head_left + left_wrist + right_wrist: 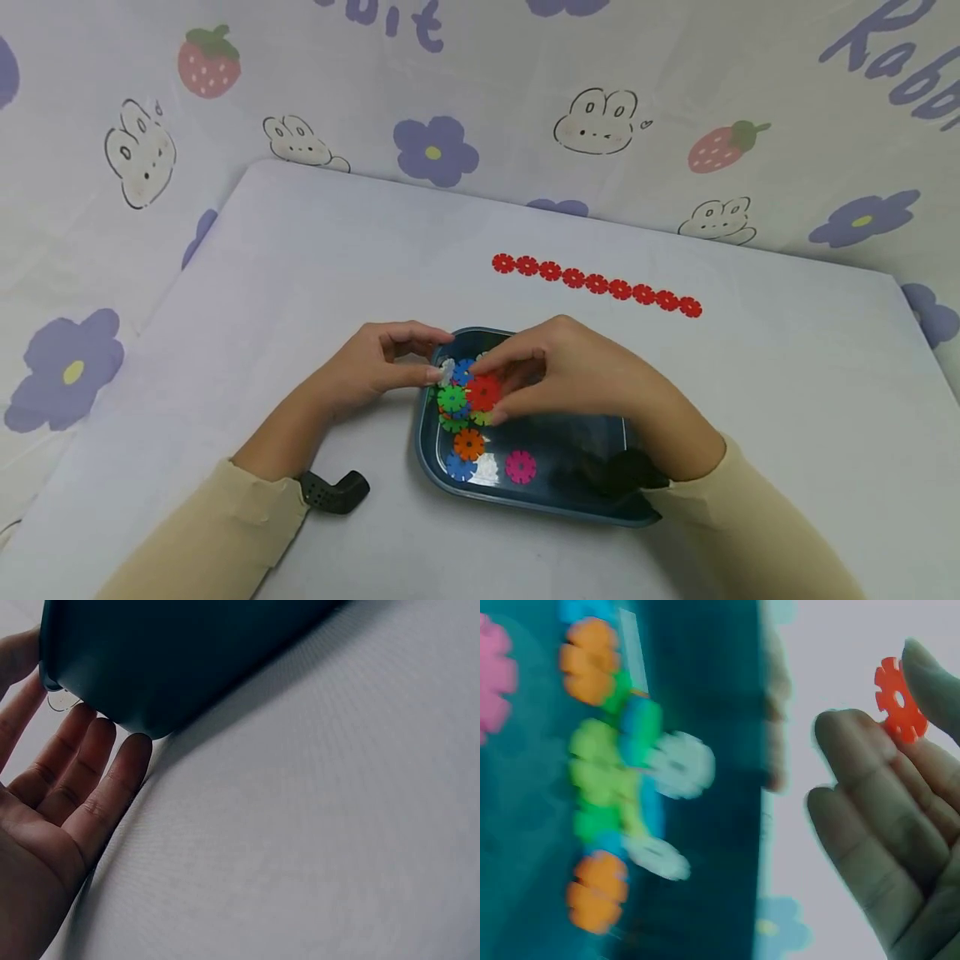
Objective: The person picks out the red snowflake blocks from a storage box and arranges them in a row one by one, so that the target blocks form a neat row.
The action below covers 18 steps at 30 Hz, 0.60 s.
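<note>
My left hand (371,358) holds the left rim of a dark teal tray (558,437), thumb over the edge and fingers against the outer wall (142,705). Above the tray's left part, my right hand (588,367) pinches a red notched plastic disc (900,701) between thumb and fingers. Under it lies a small pile of similar discs, with a green disc (452,398), a blue disc (463,372) and a clear white disc (681,766) among them. An orange disc (469,444) and a pink disc (521,467) lie nearer the tray's front.
Behind the tray, several red discs form a joined chain (597,284) slanting across the white table (337,250). A cloth (495,92) printed with rabbits, strawberries and flowers hangs behind. A black wrist device (335,492) protrudes beside the left sleeve.
</note>
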### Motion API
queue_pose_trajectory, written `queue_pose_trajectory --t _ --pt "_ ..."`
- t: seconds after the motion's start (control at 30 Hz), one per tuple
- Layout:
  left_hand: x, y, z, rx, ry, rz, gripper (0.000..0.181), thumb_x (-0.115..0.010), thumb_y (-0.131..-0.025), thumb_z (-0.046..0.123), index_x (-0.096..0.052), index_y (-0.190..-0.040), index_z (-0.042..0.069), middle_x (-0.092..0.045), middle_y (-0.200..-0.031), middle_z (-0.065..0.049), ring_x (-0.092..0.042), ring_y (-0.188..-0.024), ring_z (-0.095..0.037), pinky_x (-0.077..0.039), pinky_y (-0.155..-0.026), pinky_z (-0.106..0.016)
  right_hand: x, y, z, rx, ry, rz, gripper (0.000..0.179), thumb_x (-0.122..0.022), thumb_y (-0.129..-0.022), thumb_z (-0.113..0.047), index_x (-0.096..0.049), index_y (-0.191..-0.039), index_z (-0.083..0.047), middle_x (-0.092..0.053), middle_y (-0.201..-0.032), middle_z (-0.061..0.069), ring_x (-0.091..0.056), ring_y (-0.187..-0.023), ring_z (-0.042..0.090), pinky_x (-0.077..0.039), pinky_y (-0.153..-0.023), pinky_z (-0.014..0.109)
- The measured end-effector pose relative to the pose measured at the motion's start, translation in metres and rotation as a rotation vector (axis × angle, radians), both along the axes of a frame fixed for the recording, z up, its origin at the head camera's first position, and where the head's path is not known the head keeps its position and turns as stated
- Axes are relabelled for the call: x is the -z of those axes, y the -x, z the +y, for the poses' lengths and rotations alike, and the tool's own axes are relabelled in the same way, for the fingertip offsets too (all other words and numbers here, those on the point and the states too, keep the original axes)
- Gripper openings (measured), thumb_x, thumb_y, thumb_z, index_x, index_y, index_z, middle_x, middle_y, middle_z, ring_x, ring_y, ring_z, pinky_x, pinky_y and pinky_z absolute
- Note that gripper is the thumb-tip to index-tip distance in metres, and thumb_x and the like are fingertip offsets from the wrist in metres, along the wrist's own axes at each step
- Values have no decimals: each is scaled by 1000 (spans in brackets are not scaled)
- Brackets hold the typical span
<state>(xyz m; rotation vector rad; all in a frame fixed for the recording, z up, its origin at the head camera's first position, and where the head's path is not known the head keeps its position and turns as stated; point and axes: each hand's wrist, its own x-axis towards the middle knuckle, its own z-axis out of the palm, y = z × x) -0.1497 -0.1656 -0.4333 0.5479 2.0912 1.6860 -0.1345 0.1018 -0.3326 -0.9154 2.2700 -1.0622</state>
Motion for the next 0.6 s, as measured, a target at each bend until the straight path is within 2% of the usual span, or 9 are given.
queue_pose_trajectory --t 0.17,0.33,0.47,0.53,0.6 --pt "1 -1 0 -10 1 -5 39 -76 -86 21 -67 -124 20 -66 -122 -1 -59 -112 -23 -54 -90 -34 -16 -3 28 90 106 191 44 -84 -78 -18 -72 -120 -18 -73 -111 -6 -68 -100 5 -58 -84 30" --pt "1 -2 1 -18 9 2 39 -76 -86 20 -68 -124 19 -66 -123 -1 -60 -113 -23 -54 -91 -33 -24 1 68 226 145 361 47 -83 -77 -7 -71 -121 -17 -73 -111 -7 -67 -104 5 -54 -87 20" --pt "0 -3 2 -21 13 -6 39 -76 -86 20 -67 -124 19 -66 -124 -1 -60 -114 -23 -54 -91 -33 -23 11 104 340 185 396 48 -79 -77 3 -70 -122 -11 -73 -111 -3 -69 -102 6 -54 -82 16" --pt "-1 -3 3 -25 20 -9 39 -76 -86 20 -67 -124 20 -66 -124 -1 -59 -114 -23 -55 -90 -33 -19 18 126 437 193 370 46 -77 -79 5 -69 -123 -7 -73 -111 -6 -70 -97 6 -54 -78 15" --pt "0 -3 3 -28 27 -11 39 -76 -86 21 -68 -124 20 -65 -125 -1 -59 -115 -23 -54 -91 -33 -10 25 150 571 177 325 44 -75 -83 1 -67 -125 -6 -73 -108 -11 -70 -93 3 -53 -77 13"
